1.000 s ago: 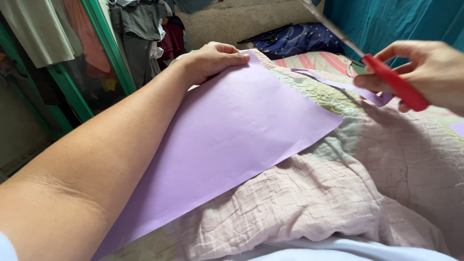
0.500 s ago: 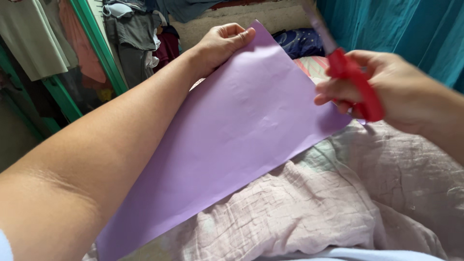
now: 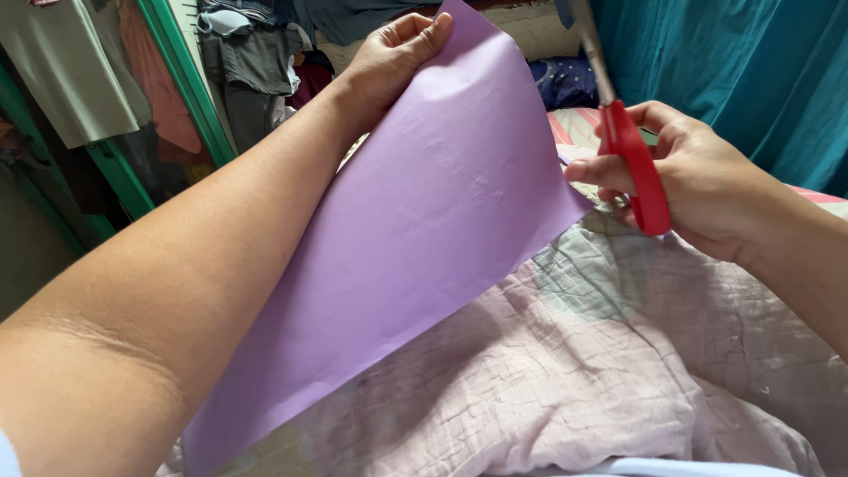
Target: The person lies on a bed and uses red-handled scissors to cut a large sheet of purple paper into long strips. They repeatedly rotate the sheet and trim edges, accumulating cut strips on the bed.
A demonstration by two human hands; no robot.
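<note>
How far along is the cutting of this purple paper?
Already done: nothing here shows a finished cut; the visible edges of the purple sheet look whole. In hand: the left hand holds up the sheet's top corner, and the right hand grips red-handled scissors at its right edge, blades pointing up. Left: the cut itself; the sheet is in one piece over the pink quilt.

Soft, even daylight — sharp focus (edges stretched)
</note>
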